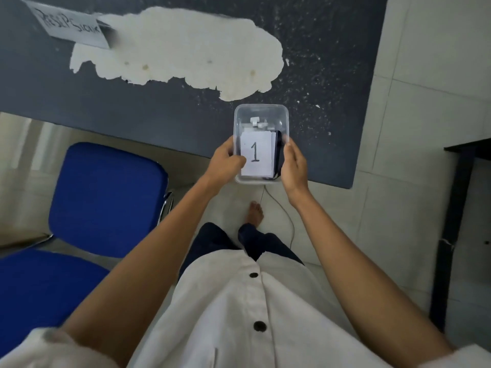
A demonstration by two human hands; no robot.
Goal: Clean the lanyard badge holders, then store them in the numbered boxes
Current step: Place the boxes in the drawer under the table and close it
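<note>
Evidently gripped clear box marked 1 (261, 107) at table (159, 115) edge with left hand (225, 162) and right hand (295, 163), fingers (236, 161) curled round both sides, perhaps steadying badge holders (258, 125) inside.

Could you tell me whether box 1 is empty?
Not empty: the box holds a badge holder, dark lanyard and paper marked 1.

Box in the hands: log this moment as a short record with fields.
box: clear plastic box, over the near edge of the dark table; resting or lifted, cannot tell
label: paper marked 1
contents: badge holder with white clip, dark lanyard
left hand: grips the box's left side
right hand: grips its right side
nearby: blue chair, paper sign on the table
</note>
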